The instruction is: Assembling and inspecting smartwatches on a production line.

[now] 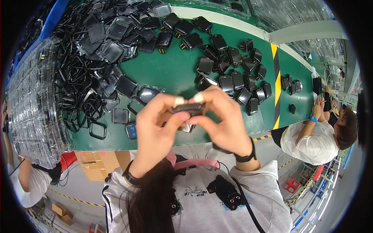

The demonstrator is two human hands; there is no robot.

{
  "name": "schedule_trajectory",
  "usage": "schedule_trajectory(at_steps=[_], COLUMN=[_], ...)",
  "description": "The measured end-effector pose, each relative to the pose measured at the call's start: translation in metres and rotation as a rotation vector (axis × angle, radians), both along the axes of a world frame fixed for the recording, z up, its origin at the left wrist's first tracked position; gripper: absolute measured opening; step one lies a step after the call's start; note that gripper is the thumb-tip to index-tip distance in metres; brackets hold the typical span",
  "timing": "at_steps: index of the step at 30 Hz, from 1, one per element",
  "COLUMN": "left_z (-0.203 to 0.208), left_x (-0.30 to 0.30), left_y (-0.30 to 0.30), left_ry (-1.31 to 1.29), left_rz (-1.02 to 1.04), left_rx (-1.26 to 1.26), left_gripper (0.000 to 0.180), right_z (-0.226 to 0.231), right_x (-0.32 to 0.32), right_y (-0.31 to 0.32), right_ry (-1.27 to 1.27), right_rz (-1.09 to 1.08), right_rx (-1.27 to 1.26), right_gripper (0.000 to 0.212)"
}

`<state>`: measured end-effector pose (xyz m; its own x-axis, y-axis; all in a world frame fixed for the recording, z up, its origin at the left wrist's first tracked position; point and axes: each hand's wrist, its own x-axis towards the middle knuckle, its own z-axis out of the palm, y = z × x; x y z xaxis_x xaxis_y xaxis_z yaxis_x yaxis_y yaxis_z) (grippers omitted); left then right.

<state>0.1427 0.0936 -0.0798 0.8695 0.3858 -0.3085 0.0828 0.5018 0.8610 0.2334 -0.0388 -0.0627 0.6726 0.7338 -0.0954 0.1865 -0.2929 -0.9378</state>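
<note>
A dark rectangular smartwatch case [189, 108], seen nearly edge-on and a little blurred, is pinched between both hands above the near edge of the bench. My left hand [153, 123] grips its left end with thumb and index finger. At its right end, the thumb and index finger of my right hand [224, 119] close on it. White covers sit on both index fingertips. Below the thumbs a small pale piece shows partly; what it is I cannot tell. Near my left hand lie a watch with a blue-patterned screen [131, 131] and an empty black frame [98, 131].
Black frames and film-wrapped covers pile up on the green bench [151, 70] at left. Several glossy watch cases [237, 80] stand at right, before a yellow-black tape strip [277, 89]. Clear plastic trays [37, 105] are stacked far left. A co-worker [311, 136] sits at right.
</note>
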Motion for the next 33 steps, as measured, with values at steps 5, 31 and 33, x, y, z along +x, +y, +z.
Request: schedule_trajectory(at_steps=[5, 31, 33], left_z=[-0.007, 0.000, 0.000], left_x=[0.023, -0.061, -0.061], left_y=[-0.002, 0.074, 0.073], left_ry=[-0.008, -0.066, -0.099], left_rz=[0.075, 0.267, 0.236], left_rx=[0.723, 0.142, 0.028], left_gripper=[0.023, 0.039, 0.039], right_z=[0.007, 0.015, 0.017], right_x=[0.028, -0.004, -0.004], right_y=[-0.006, 0.100, 0.099], right_ry=[-0.748, -0.572, -0.571], right_rz=[-0.032, 0.233, 0.145], right_rx=[-0.188, 0.061, 0.128], right_gripper=[0.043, 0.017, 0.016])
